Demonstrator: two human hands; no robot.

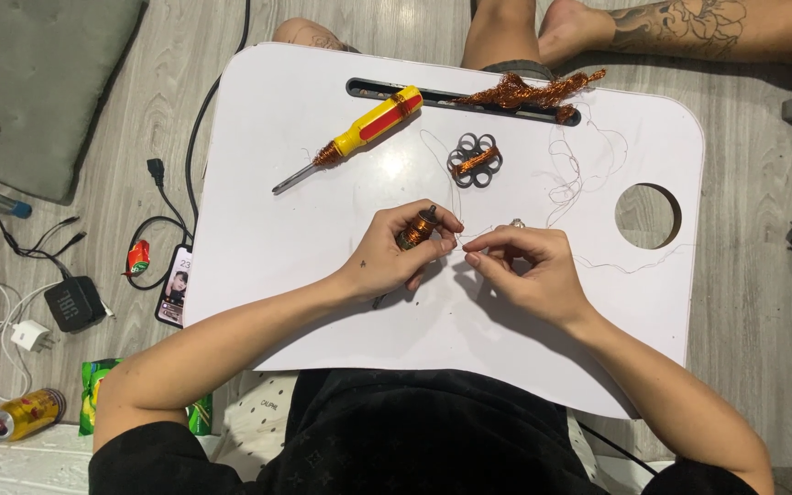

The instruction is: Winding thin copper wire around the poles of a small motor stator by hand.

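My left hand [398, 257] grips a small copper-wound motor rotor [417, 227] over a white lap table [277, 229]. Beside it, my right hand [526, 268] pinches a thin wire strand [471, 235] that runs from the rotor. Loose thin wire [572, 174] trails over the table to the right. A yellow and red screwdriver [355, 137] lies at the upper left of the table. A small black lobed part wrapped in copper wire [476, 161] rests above my hands. A tangle of copper wire [526, 90] sits on the slot at the table's far edge.
The table has a round hole [648, 216] at the right. On the wooden floor at left lie a phone [174, 286], a black speaker [73, 302], cables and a charger [27, 335], a drink can [24, 413], a green packet [93, 394] and a grey cushion [38, 82]. Another person's legs [680, 29] are beyond the table.
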